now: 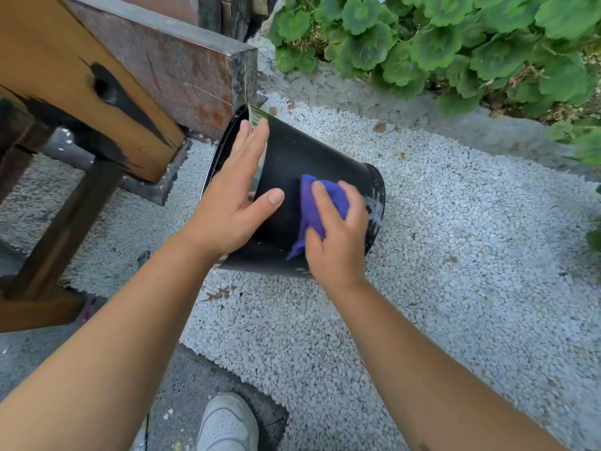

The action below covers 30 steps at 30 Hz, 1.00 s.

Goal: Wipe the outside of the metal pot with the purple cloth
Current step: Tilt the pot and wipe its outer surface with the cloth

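Note:
A black metal pot [302, 157] lies tipped on its side on white gravel, its open mouth toward the left and its scuffed base toward the right. My left hand [234, 196] rests flat on the pot's wall near the rim, fingers spread, thumb on the side. My right hand [338, 232] presses a crumpled purple cloth [312, 206] against the pot's outer wall close to the base. Part of the cloth hangs out below my fingers.
A wooden bench beam [74, 83] and its dark leg [65, 229] stand at the left, close to the pot's mouth. Green leafy plants [455, 43] fill the top right. White gravel [455, 255] covers the ground. A white shoe [227, 424] shows at the bottom.

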### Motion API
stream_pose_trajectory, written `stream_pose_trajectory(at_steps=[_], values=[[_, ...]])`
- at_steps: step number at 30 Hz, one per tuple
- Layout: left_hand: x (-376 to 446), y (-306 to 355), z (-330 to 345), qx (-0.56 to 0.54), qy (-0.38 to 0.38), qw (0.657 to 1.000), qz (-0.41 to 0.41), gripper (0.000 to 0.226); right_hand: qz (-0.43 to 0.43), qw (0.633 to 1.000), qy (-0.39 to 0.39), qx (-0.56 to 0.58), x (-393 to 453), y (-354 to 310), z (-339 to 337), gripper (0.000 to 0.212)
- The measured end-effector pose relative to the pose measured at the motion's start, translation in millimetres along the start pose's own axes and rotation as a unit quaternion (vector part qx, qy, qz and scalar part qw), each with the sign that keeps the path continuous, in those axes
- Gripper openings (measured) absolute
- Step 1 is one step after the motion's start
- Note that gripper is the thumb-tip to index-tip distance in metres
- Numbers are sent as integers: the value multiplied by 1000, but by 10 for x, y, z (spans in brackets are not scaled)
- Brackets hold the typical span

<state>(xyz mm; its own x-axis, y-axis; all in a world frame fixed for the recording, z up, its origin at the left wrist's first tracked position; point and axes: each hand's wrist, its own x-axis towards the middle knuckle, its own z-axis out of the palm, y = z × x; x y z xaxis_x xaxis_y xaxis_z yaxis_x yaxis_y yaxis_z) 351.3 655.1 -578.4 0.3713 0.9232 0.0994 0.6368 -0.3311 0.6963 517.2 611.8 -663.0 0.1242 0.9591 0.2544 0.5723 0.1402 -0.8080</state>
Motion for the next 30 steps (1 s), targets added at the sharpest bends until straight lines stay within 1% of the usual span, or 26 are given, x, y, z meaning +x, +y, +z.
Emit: stream_pose_trajectory(at_steps=[2, 6, 8, 10, 12, 13, 15, 16, 18, 21, 22, 25, 28, 29, 30], values=[[-5, -3, 12, 2, 4, 1000, -10, 89, 81, 997, -1, -7, 2, 181, -69, 60], [46, 40, 87, 43, -6, 999, 7, 84, 192, 980, 21, -45, 150, 500, -216, 55], [70, 51, 111, 53, -8, 998, 14, 83, 216, 975, 12, -47, 216, 604, -286, 53], [31, 28, 115, 38, 9, 999, 16, 80, 224, 974, -2, -35, 269, 670, -331, 53], [-95, -35, 114, 39, 25, 998, 35, 77, 229, 973, -10, -22, 317, 694, -352, 54], [-177, -76, 120, 50, 22, 997, 52, 77, 235, 972, -7, -17, 340, 684, -360, 54], [-319, -151, 154, 71, 11, 995, 66, 79, 247, 969, 23, 1, 376, 583, -395, 56], [-356, -173, 164, 73, 9, 996, 58, 80, 236, 971, 44, 17, 393, 469, -408, 56], [-354, -188, 169, 70, 16, 996, 48, 80, 166, 983, 61, 58, 409, 122, -380, 52], [-269, -162, 163, 63, 20, 995, 70, 85, 7, 995, 35, 88, 319, -445, -174, 39], [-258, -150, 163, 48, 16, 996, 71, 88, -25, 995, 24, 89, 268, -565, -99, 38], [-275, -140, 156, 17, 12, 998, 60, 92, -46, 997, -1, 58, 177, -595, 8, 40], [-299, -147, 154, 34, 16, 998, 58, 95, -109, 993, -11, -31, 77, -402, 40, 46], [-298, -152, 160, 39, 17, 997, 60, 96, -123, 991, -8, -50, 41, -329, 65, 46], [-289, -160, 165, 42, 18, 997, 61, 95, -117, 992, -2, -56, 12, -260, 92, 45]])
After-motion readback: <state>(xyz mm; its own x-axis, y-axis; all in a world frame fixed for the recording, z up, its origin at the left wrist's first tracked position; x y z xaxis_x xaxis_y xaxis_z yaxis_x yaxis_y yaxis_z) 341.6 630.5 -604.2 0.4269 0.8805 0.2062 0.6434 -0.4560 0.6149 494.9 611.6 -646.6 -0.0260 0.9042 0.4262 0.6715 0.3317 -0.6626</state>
